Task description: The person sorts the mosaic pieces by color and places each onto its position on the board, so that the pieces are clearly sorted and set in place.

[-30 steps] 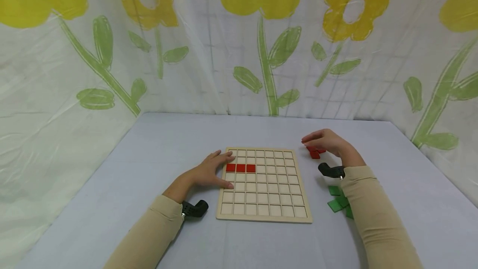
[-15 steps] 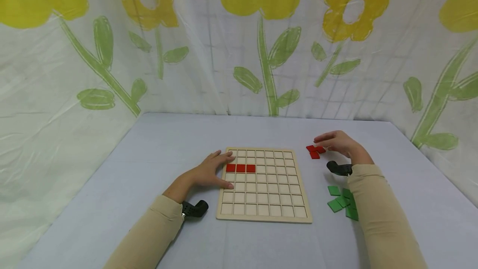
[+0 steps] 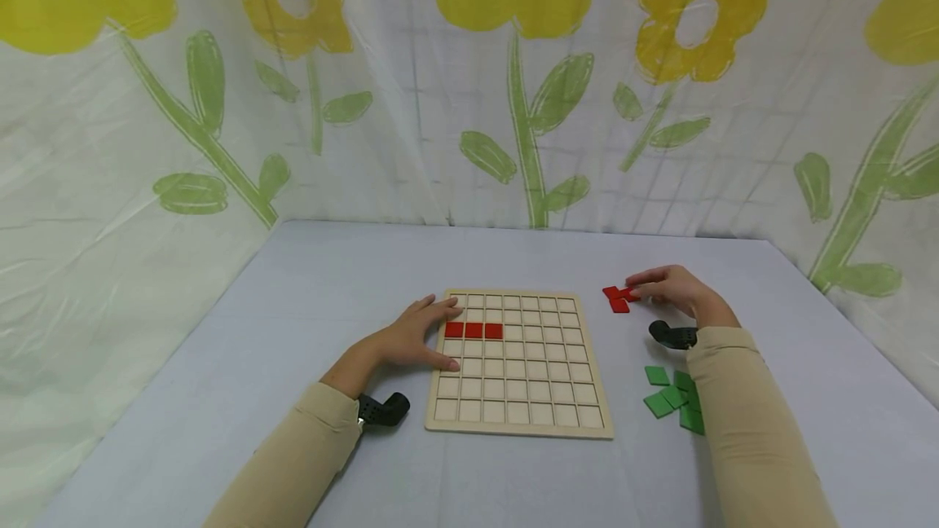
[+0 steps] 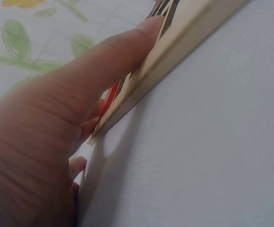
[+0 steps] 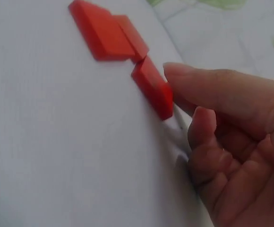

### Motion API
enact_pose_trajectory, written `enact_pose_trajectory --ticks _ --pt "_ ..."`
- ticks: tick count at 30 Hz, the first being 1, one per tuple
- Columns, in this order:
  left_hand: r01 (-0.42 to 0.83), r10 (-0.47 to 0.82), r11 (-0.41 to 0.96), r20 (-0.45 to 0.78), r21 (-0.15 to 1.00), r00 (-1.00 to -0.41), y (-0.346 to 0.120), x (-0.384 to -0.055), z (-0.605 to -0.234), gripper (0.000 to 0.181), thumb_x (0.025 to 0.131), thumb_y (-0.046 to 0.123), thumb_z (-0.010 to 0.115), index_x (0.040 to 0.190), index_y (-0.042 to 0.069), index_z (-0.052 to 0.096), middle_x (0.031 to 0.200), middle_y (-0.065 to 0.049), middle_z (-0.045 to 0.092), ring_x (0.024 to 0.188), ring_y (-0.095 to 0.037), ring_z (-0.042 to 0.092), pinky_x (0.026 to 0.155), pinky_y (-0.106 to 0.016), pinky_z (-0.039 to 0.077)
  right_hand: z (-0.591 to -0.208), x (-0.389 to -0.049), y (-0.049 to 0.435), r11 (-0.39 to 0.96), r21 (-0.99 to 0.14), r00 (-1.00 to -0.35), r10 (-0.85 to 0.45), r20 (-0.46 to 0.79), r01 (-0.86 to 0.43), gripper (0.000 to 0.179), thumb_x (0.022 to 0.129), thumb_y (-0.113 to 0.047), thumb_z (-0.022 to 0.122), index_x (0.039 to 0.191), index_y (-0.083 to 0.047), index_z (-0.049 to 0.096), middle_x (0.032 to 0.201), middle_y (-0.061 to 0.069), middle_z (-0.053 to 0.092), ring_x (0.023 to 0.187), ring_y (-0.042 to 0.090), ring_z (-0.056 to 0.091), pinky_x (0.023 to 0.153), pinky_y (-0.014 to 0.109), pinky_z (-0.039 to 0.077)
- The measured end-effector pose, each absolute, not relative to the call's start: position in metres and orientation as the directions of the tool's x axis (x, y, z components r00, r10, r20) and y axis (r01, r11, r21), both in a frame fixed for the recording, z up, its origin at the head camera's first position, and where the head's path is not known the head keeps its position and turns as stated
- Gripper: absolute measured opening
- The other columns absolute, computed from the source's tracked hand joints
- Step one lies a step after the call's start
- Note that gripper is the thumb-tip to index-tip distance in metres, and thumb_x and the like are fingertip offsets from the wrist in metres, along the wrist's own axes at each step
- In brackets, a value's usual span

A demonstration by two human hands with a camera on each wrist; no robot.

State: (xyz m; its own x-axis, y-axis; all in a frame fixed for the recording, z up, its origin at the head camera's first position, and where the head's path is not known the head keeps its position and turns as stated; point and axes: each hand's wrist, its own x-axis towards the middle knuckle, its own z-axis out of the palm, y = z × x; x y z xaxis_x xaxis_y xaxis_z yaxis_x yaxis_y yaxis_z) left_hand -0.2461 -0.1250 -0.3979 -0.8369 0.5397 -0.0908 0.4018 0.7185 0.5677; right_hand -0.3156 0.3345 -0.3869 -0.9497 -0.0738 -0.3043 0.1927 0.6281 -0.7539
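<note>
My left hand (image 3: 414,336) rests on the left edge of a wooden grid board (image 3: 519,430), thumb and fingers spread. In the left wrist view the thumb (image 4: 123,52) lies over the board's rim (image 4: 146,78). Three red square tiles (image 3: 473,330) sit side by side in one row of the grid. At the board's far right, my right hand (image 3: 671,288) is at a small cluster of loose red tiles (image 3: 619,306). The right wrist view has its fingertips right at the end of the nearest red tile (image 5: 153,90), which lies against two others (image 5: 104,33).
Several green square tiles (image 3: 658,403) lie in a loose pile right of the board, partly under the right forearm (image 3: 748,422). A white cloth covers the table (image 3: 352,267). Behind it hangs a flower-printed curtain (image 3: 418,153).
My right hand has moved right, then lowered towards the nearest loose red tile. More of the red cluster and the green tiles shows now. The left hand and board stay put.
</note>
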Motion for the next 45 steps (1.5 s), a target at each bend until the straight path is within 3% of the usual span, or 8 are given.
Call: enact_pose_trajectory --ticks 7,17,27,37,45 --pt "0.399 0.537 0.723 -0.094 0.564 -0.838 -0.1247 -0.2457 -0.3978 0.09 0.069 0.052 0.076 0.144 0.022 0.035 0.157 0.003 0.018 0.146 -0.03 0.001 0.114 -0.059 0.01 -0.39 -0.311 0.3372 0.653 -0.743 -0.955 -0.099 -0.278 0.148 0.058 0.08 -0.029 0.073 0.13 -0.005 0.055 0.137 0.02 0.045 0.107 0.023 0.044 0.079 0.022 0.043" --pt "0.402 0.535 0.724 -0.088 0.561 -0.84 -0.1249 -0.2477 -0.3998 0.09 0.069 0.052 0.076 0.144 0.021 0.036 0.157 0.003 0.019 0.146 -0.031 0.001 0.114 -0.059 0.01 -0.3879 -0.3101 0.3342 0.7 -0.708 -0.96 -0.122 -0.252 0.097 0.053 0.082 -0.028 0.071 0.127 -0.003 0.057 0.129 0.019 0.052 0.103 0.023 0.046 0.078 0.021 0.044" --pt "0.404 0.534 0.727 -0.088 0.555 -0.841 -0.1254 -0.2471 -0.4 0.091 0.069 0.052 0.076 0.144 0.022 0.035 0.156 0.004 0.019 0.146 -0.03 0.001 0.114 -0.058 0.01 -0.3878 -0.3077 0.3327 0.698 -0.713 -0.969 -0.118 -0.215 0.074 0.048 0.081 -0.024 0.073 0.121 -0.002 0.059 0.103 0.005 0.061 0.089 0.018 0.047 0.073 0.021 0.045" --pt "0.41 0.539 0.726 -0.087 0.552 -0.838 -0.1248 -0.2466 -0.3991 0.091 0.069 0.053 0.075 0.144 0.021 0.035 0.156 0.003 0.019 0.146 -0.031 0.001 0.114 -0.058 0.01 -0.389 -0.3071 0.3344 0.695 -0.716 -0.974 -0.114 -0.196 0.063 0.049 0.082 -0.031 0.071 0.121 -0.004 0.059 0.111 0.007 0.063 0.095 0.019 0.05 0.077 0.022 0.046" --pt "0.413 0.544 0.72 -0.084 0.558 -0.835 -0.1253 -0.2478 -0.3992 0.09 0.07 0.052 0.075 0.144 0.021 0.036 0.157 0.003 0.019 0.146 -0.031 0.001 0.114 -0.059 0.009 -0.3851 -0.3078 0.334 0.661 -0.747 -0.972 -0.12 -0.202 0.074 0.045 0.085 -0.028 0.068 0.119 0.0 0.061 0.093 -0.003 0.065 0.08 0.016 0.05 0.067 0.023 0.046"
